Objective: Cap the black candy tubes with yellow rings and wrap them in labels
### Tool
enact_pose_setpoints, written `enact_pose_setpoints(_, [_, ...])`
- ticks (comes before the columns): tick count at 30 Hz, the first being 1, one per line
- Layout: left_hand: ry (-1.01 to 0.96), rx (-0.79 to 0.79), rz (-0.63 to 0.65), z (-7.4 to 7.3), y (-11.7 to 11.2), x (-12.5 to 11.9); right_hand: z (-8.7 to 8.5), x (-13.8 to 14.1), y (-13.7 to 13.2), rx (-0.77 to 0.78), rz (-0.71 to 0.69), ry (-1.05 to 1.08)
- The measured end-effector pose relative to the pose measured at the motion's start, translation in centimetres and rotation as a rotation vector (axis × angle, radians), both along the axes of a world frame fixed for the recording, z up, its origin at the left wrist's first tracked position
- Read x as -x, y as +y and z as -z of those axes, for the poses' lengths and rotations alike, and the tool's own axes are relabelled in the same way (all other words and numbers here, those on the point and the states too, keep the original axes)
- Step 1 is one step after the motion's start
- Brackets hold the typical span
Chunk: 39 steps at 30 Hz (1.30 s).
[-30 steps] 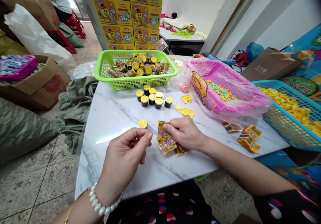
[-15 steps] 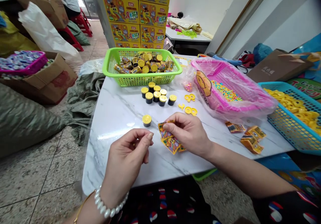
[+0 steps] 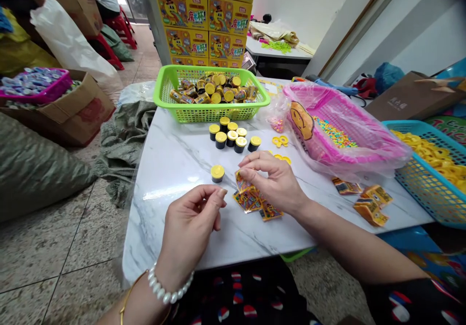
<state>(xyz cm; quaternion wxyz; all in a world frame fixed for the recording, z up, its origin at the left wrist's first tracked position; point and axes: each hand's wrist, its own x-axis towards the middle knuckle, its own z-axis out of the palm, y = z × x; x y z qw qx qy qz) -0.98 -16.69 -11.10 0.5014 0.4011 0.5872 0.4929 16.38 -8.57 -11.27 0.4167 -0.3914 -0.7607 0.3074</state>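
My right hand [image 3: 274, 182] pinches a small printed orange label [image 3: 241, 181] between thumb and fingers. Just below it, several more printed labels [image 3: 247, 202] lie on the white marbled table [image 3: 174, 155]. To their left, my left hand [image 3: 194, 225] is closed, thumb pressed against the forefinger; what it holds, if anything, is hidden. Beyond my hands stands one small black cup with a yellow lid [image 3: 217, 173], touched by neither hand. Farther back is a cluster of the same lidded cups [image 3: 231, 138].
A green basket [image 3: 213, 114] of wrapped cups is at the back. On the right are a plastic-lined pink basket [image 3: 353, 157] with coloured beads, a blue basket [image 3: 418, 179] of yellow rings, and folded labels [image 3: 371, 206]. Yellow rings [image 3: 280, 141] lie mid-table. Cartons [image 3: 187, 12] are stacked behind.
Labels that were fanned in my right hand now lie on the table, with one lifted in the fingers. My left hand keeps its pinch. The view has shifted slightly.
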Motion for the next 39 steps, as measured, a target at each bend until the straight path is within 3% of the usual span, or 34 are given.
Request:
enact_pose_setpoints(6, [-0.081, -0.016, -0.040, -0.2, 0.0, -0.7, -0.4, 1.1, -1.4, -0.078, -0.091, 0.059])
enact_pose_setpoints(12, [-0.125, -0.099, -0.184, -0.2, -0.4, -0.6, 0.0, 1.4, -1.8, -0.121, -0.010, 0.052])
enact_pose_setpoints(21, [0.026, -0.100, -0.108, 0.1, -0.6, -0.7, 0.5, 1.9, -2.7, -0.028, -0.058, 0.099])
enact_pose_setpoints(28, [-0.175, -0.038, -0.123, 0.6, -0.4, -0.5, 1.1, 2.1, -3.1, 0.232, 0.017, 0.236])
enact_pose_setpoints(32, [-0.299, -0.035, -0.119, 0.7, -0.3, -0.9, 1.3, 2.2, -2.9, 0.255, 0.019, 0.307])
enact_pose_setpoints(39, [-0.250, -0.035, -0.157, 0.7, -0.1, -1.0, 0.6, 2.3, -2.8, 0.467, -0.037, 0.361])
